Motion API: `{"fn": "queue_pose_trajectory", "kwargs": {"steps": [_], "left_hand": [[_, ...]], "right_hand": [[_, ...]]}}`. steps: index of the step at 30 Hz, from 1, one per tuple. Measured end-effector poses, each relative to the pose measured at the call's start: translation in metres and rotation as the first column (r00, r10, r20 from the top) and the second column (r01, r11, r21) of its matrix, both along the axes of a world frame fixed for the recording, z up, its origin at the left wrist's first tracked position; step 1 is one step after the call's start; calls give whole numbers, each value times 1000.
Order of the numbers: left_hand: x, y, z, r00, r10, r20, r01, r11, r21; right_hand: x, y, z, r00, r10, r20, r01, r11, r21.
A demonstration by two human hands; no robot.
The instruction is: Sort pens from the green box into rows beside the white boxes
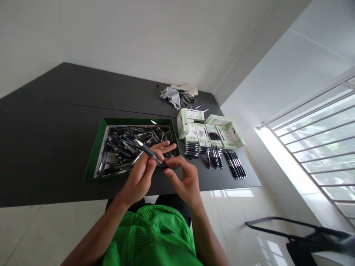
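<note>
While the fingers of the left hand (141,169) pinch the pen (146,149) over the green box (133,122), holding it steady should let those of the right hand (185,177), pinching its near end, work in line.

Pens (124,144) lie in a box (93,160) left of cartons (201,132); behind the cartons lie cloths (171,97), perhaps gloves.

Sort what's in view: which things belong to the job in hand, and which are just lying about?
Seem part of the job:
pen, held by left hand and right hand
green box of loose pens
pen rows on the table
white-and-green cartons

Seem just lying about:
grey cloth, cream cloth
black-framed item, lower right
</note>
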State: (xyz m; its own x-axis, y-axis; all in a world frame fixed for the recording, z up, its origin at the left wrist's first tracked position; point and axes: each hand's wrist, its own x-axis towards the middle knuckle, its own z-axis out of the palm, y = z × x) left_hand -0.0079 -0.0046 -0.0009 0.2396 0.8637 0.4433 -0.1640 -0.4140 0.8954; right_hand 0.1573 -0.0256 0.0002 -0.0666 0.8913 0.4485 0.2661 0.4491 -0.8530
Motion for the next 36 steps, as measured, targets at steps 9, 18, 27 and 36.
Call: {"fn": "queue_pose_trajectory", "kwargs": {"steps": [9, 18, 27, 36], "left_hand": [[24, -5, -16, 984, -131, -119, 121, 989, -88], [18, -22, -38, 912, -279, -300, 266, 960, -82], [16, -23, -82, 696, -405, -593, 425, 898, -114], [11, -20, -81, 737, -408, -539, 381, 909, -167]], "right_hand": [[28, -17, -2, 960, -163, 226, 147, 985, 87], [159, -36, -25, 680, -677, 282, 665, 731, 151], [341, -32, -65, 244, -697, 674, 935, 353, 27], [348, -19, -87, 264, -639, 722, 929, 370, -11]]}}
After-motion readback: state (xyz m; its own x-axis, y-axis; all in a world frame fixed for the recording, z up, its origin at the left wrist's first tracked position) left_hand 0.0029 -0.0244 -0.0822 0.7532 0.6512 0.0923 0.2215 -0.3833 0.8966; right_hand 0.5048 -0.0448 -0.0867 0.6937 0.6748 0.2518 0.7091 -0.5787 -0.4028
